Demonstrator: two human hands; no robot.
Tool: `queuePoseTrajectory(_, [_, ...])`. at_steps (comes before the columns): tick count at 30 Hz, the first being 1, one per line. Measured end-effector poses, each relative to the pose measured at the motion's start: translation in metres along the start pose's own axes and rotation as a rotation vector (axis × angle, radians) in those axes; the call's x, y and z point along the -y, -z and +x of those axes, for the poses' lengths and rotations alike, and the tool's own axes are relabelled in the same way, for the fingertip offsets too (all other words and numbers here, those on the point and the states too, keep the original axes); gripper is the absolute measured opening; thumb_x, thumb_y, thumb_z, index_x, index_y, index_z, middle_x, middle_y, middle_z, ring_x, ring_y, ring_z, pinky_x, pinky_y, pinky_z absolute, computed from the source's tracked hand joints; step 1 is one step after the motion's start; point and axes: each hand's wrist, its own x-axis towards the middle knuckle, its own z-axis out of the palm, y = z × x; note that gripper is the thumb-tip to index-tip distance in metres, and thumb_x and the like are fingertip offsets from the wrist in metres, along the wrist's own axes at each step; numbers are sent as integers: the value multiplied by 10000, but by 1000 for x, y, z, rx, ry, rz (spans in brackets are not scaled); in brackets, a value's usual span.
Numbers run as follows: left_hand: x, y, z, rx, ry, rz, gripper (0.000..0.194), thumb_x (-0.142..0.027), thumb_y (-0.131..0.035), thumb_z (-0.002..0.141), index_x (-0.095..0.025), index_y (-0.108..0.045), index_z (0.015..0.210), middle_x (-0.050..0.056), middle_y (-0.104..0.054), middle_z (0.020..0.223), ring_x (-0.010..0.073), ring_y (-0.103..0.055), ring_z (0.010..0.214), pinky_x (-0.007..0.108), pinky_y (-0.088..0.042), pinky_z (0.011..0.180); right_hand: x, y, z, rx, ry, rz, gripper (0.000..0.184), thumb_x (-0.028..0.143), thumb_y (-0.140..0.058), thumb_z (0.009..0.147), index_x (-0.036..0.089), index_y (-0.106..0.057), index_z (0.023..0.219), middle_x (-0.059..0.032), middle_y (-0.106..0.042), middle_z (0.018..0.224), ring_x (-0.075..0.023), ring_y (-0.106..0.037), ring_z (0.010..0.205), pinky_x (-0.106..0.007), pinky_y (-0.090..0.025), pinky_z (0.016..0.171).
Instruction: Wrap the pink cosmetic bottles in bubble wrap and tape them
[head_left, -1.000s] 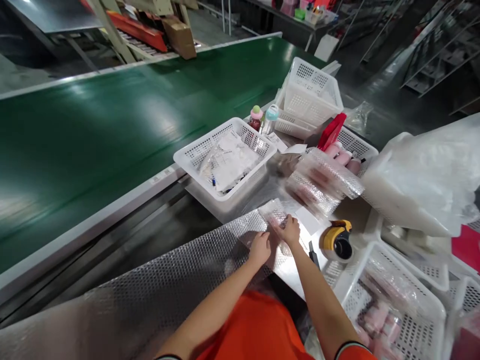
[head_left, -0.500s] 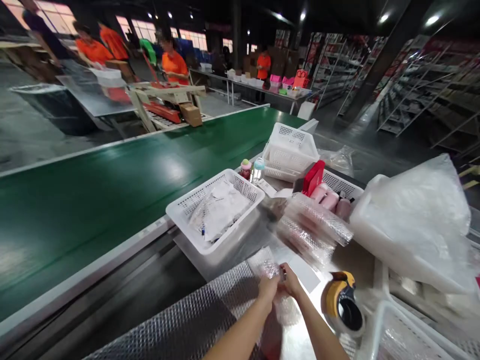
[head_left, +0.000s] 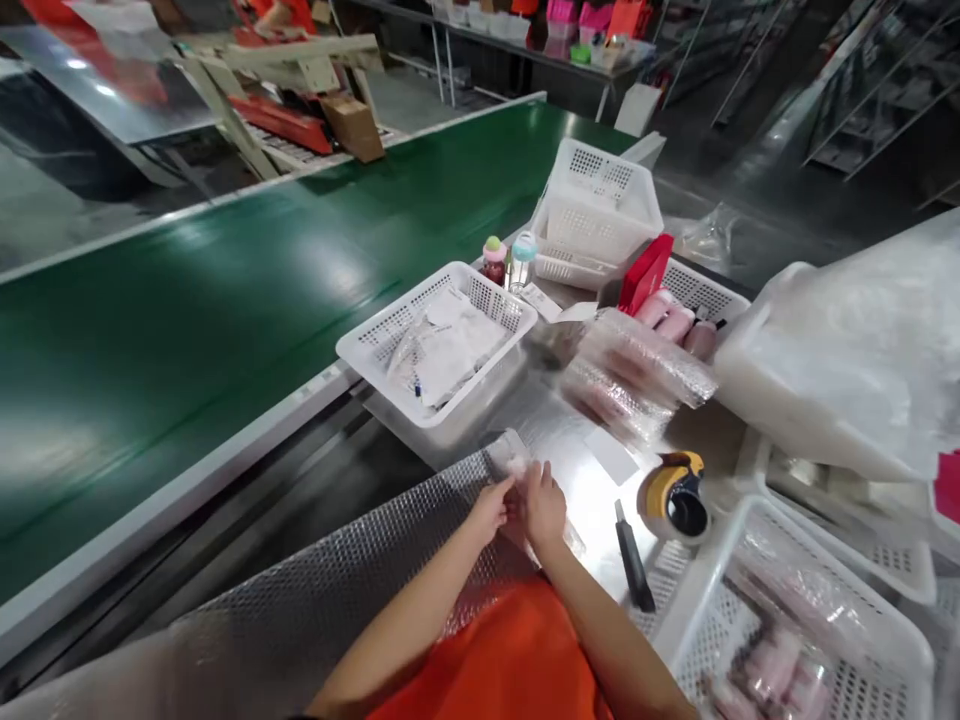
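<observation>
A long sheet of bubble wrap (head_left: 352, 555) runs from the lower left up to my hands at the metal table's edge. My left hand (head_left: 491, 508) is closed, its fingertips pinching the wrap near its upper end. Right beside it, my right hand (head_left: 546, 508) presses its fingers together on the same piece. Whatever lies inside the wrap is hidden by my hands. To the right rest a box cutter (head_left: 634, 560) and a yellow-and-black tape dispenser (head_left: 675, 492). Beyond my hands are bubble-wrapped bundles (head_left: 637, 365).
A white basket (head_left: 352, 347) holding clear-bagged items stands beside the green conveyor belt (head_left: 225, 280). Two bottles (head_left: 522, 262) and stacked white baskets (head_left: 600, 215) are behind it. At right are a large plastic bag (head_left: 847, 350) and a basket (head_left: 900, 640) of wrapped pink items.
My view has tipped downward, bringing my orange shirt and the box cutter into sight. My hands have shifted slightly, the right one now upright against the wrap, both still at its end.
</observation>
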Motion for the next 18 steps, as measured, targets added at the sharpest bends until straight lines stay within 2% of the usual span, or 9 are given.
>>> queuePoseTrajectory(2, [15, 19, -8, -81, -22, 43, 387, -451, -521, 935, -143, -677, 1111, 116, -745, 1055, 198, -714, 926, 321, -565, 832, 23, -16, -16, -52, 32, -33, 555, 158, -479, 950, 146, -442, 1503, -277, -487, 1518, -358, -583, 1284, -554, -459, 1039])
queuePoseTrajectory(4, [30, 38, -17, -157, -61, 99, 344, -364, -559, 907, -143, -679, 1142, 141, -720, 1178, 229, -683, 1090, 367, -527, 981, 42, -30, -29, -78, 34, -34, 604, 168, -478, 950, 141, -409, 1549, -276, -421, 1573, -414, -466, 1406, -664, -356, 1107])
queuePoseTrajectory(6, [43, 51, -26, -187, -176, 288, 364, -251, -538, 890, -137, -676, 1207, 161, -673, 1307, 252, -602, 1261, 403, -437, 1123, 53, -37, -37, -82, 18, -33, 629, 159, -481, 945, 137, -397, 1568, -277, -374, 1602, -437, -392, 1456, -698, -303, 1125])
queuePoseTrajectory(8, [51, 58, -32, -155, -345, 619, 464, -181, -518, 875, -129, -640, 1319, 173, -581, 1463, 278, -473, 1418, 444, -335, 1212, 53, -36, -38, -75, 7, -37, 617, 178, -488, 959, 168, -408, 1570, -270, -340, 1623, -437, -393, 1453, -675, -322, 1117])
queuePoseTrajectory(10, [55, 57, -33, -74, -464, 950, 575, -191, -547, 867, -153, -564, 1440, 157, -426, 1615, 333, -310, 1529, 537, -255, 1249, 43, -28, -32, -70, 18, -43, 599, 264, -521, 980, 230, -418, 1569, -246, -340, 1631, -435, -423, 1424, -649, -364, 1086])
queuePoseTrajectory(12, [53, 50, -31, 11, -497, 1136, 680, -239, -593, 862, -217, -469, 1531, 117, -261, 1704, 383, -163, 1576, 656, -186, 1239, 25, -18, -20, -77, 5, -59, 594, 348, -541, 989, 271, -422, 1566, -226, -370, 1620, -437, -439, 1395, -646, -378, 1060])
queuePoseTrajectory(15, [47, 37, -19, 106, -548, 1264, 779, -323, -628, 868, -303, -348, 1594, 88, -115, 1736, 409, -62, 1589, 766, -101, 1194, -5, -6, 1, -103, -43, -97, 588, 389, -515, 1003, 250, -421, 1566, -222, -414, 1588, -442, -418, 1388, -645, -344, 1071])
queuePoseTrajectory(18, [48, 30, -7, 156, -559, 1313, 895, -404, -675, 845, -324, -243, 1625, 94, -14, 1738, 423, 10, 1588, 790, -34, 1175, -25, -5, 16, -105, -12, -105, 611, 414, -531, 994, 243, -412, 1569, -219, -411, 1586, -426, -403, 1396, -598, -336, 1085])
